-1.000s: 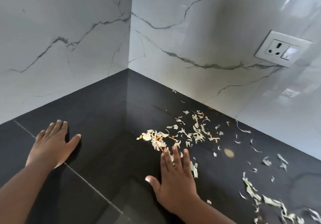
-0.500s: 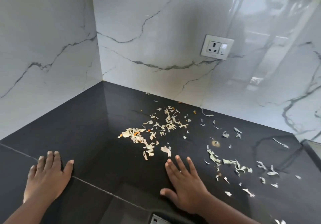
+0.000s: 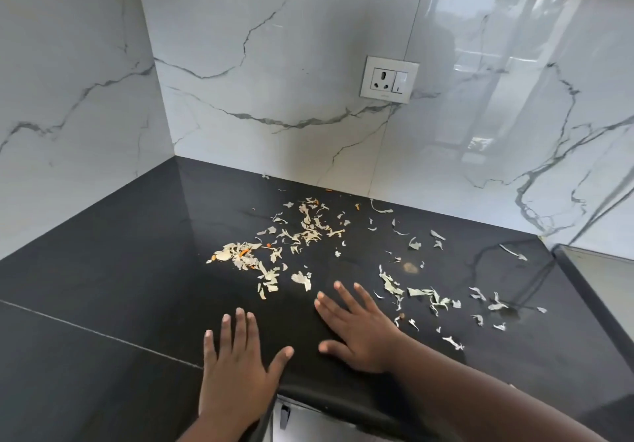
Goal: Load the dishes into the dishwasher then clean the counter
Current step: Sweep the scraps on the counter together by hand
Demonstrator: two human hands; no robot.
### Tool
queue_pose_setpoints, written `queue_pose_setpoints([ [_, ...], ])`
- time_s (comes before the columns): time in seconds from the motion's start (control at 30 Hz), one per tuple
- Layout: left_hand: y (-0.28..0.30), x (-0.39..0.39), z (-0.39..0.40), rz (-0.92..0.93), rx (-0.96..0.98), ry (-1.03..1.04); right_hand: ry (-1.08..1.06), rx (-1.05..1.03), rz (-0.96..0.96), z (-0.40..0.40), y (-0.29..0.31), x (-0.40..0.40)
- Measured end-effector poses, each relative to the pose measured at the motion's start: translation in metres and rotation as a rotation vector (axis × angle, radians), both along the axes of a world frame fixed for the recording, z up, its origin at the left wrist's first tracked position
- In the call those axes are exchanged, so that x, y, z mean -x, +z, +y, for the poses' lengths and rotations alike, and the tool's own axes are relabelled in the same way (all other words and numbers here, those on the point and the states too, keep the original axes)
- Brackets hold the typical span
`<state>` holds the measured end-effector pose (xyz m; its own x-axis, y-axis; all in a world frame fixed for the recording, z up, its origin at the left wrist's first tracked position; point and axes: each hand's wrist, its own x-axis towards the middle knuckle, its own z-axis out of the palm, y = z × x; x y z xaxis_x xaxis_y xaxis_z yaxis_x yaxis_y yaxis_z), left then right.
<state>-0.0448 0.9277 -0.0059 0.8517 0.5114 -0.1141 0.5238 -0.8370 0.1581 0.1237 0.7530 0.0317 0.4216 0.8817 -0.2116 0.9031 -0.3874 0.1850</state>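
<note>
A black stone counter fills the corner below white marble walls. Pale vegetable scraps with a few orange bits lie scattered across its middle, and more scraps trail off to the right. My left hand lies flat on the counter near the front edge, fingers apart, holding nothing. Just to its right, my right hand rests flat too, fingers spread, its fingertips close to the nearest scraps. No dishes or dishwasher are in view.
A white wall socket with a switch sits on the back wall above the scraps. The counter ends at a raised dark edge on the right. A seam crosses the counter on the left.
My left hand has slid right and now sits beside my right hand. The view has pulled back and turned right, showing more scraps and the counter's front edge.
</note>
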Motion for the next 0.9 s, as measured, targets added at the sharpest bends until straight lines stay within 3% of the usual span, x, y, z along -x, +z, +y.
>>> queue_pose_setpoints([
  [0.2,0.006,0.001,0.004,-0.056,-0.062,0.029,-0.192,-0.328,0.137,-0.035,0.020,0.014],
  [0.37,0.008,-0.005,-0.008,-0.073,-0.110,0.111,-0.571,-0.370,0.054,-0.163,0.004,0.001],
  [0.53,0.009,-0.041,-0.059,-0.035,-0.063,0.154,-0.922,-0.262,0.096,-0.270,0.004,-0.011],
  [0.7,0.012,-0.061,-0.083,0.047,-0.116,0.196,-0.830,-0.215,0.171,-0.290,-0.013,-0.004],
  [0.9,0.020,-0.074,-0.119,0.029,-0.016,0.400,-0.705,-0.288,0.181,-0.237,-0.015,-0.015],
])
